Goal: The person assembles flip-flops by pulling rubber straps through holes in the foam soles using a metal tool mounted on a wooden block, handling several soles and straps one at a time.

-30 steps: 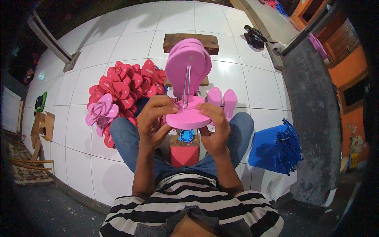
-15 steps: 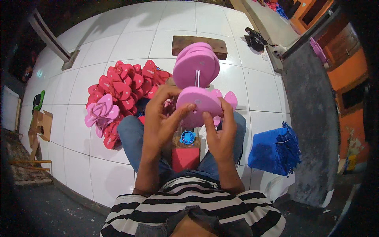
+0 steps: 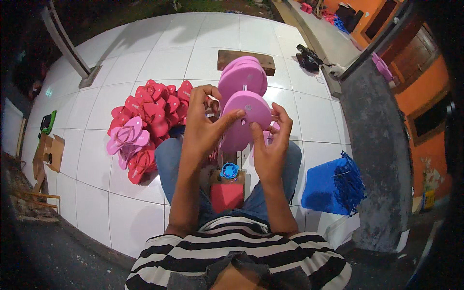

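Note:
A pink flip-flop sole (image 3: 247,108) stands tilted in front of me, its face toward me, with a small hole near its middle. My left hand (image 3: 204,118) has its thumb pressed on that face and its fingers bent at the left edge. Against the lower right of the face rests the thumb of my right hand (image 3: 271,145), its fingers curved loosely round the right edge; the fingertips behind are partly hidden. Just beyond, a stack of pink soles (image 3: 241,79) sits by a thin metal rod (image 3: 245,88).
Red flip-flops (image 3: 154,108) lie heaped at my left, with pink flip-flops (image 3: 128,135) on top. A blue lid-like cup (image 3: 229,170) stands between my knees, above a red block (image 3: 227,195). Blue soles with straps (image 3: 328,186) lie at my right. A wooden block (image 3: 227,58) lies beyond.
The pink sole has moved up and away from me, nearer the stack, and turned more upright. My right fingers have loosened and spread from its edge; my left fingers have lifted.

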Available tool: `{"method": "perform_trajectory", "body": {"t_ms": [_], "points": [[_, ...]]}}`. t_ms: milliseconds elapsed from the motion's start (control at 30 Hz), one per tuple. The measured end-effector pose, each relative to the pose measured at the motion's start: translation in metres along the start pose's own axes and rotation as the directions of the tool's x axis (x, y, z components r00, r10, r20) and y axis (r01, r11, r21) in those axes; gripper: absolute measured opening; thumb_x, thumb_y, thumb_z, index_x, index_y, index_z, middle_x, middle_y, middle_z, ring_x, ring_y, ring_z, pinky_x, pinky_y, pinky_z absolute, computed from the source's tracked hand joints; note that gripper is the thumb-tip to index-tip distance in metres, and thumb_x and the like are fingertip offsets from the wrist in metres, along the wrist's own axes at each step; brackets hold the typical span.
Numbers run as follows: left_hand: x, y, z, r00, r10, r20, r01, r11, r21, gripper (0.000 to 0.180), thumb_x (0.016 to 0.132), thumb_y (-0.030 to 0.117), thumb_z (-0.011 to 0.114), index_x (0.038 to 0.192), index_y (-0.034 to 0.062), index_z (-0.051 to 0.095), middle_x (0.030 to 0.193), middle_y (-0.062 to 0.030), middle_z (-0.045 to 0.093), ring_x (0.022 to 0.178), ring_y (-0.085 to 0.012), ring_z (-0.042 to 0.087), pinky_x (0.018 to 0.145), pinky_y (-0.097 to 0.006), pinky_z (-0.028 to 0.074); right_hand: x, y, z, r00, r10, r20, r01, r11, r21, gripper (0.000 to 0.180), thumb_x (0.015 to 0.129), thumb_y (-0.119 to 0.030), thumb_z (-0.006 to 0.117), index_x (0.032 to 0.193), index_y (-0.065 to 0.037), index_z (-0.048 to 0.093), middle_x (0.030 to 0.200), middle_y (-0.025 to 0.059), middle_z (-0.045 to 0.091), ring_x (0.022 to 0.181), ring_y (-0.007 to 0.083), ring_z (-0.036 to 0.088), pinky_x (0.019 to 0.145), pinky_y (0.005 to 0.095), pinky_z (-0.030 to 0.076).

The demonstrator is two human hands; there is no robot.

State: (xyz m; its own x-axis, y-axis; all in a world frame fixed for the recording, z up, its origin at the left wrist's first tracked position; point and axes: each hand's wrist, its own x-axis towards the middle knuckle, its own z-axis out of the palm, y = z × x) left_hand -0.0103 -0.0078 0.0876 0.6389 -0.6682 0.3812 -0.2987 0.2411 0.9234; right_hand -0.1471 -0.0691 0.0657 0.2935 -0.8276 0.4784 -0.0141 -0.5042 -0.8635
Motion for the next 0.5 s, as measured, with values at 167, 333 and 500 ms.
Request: {"method": "perform_trajectory", "body": {"t_ms": [167, 333, 500], "points": [[0.0002, 0.0053, -0.0009, 0.999, 0.022, 0.027, -0.024, 0.999, 0.045, 0.046, 0.07, 0.01, 0.079, 0.1, 0.0083, 0.044, 0.082, -0.0008, 0.051, 0.074, -0.0089, 0.051, 0.064, -0.022, 0.046, -0.0014, 0.008, 0.0036, 0.998, -0.056, -0.019, 0.056, 0.998, 0.017, 0.051, 0.083, -0.012, 0.066, 0.127, -0.005, 0.042, 0.116, 0.0126, 0.049, 0.106, 0.0251, 0.05, 0.086, 0.0367, 0.043], [0.0038, 0.0092, -0.0014, 0.999, -0.021, 0.043, 0.021, 1.0, 0.009, 0.048, 0.07, 0.009, 0.079, 0.101, 0.0082, 0.042, 0.081, -0.0016, 0.053, 0.073, -0.0096, 0.054, 0.062, -0.023, 0.046, 0.0032, 0.0049, -0.0016, 0.999, -0.051, -0.006, 0.051, 0.998, -0.023, 0.059, 0.08, -0.013, 0.069, 0.131, -0.007, 0.039, 0.126, 0.0138, 0.045, 0.114, 0.0274, 0.047, 0.09, 0.0406, 0.041], [0.0039, 0.0058, 0.0009, 0.996, -0.066, 0.058, 0.07, 0.995, -0.067, 0.049, 0.072, 0.009, 0.078, 0.103, 0.0079, 0.041, 0.079, -0.0022, 0.054, 0.071, -0.0098, 0.055, 0.06, -0.023, 0.046, 0.0079, 0.0086, -0.0041, 0.998, 0.029, 0.054, -0.032, 0.998, 0.047, 0.07, 0.079, -0.013, 0.07, 0.137, -0.01, 0.032, 0.14, 0.0157, 0.035, 0.127, 0.0313, 0.038, 0.101, 0.0467, 0.035]]}}
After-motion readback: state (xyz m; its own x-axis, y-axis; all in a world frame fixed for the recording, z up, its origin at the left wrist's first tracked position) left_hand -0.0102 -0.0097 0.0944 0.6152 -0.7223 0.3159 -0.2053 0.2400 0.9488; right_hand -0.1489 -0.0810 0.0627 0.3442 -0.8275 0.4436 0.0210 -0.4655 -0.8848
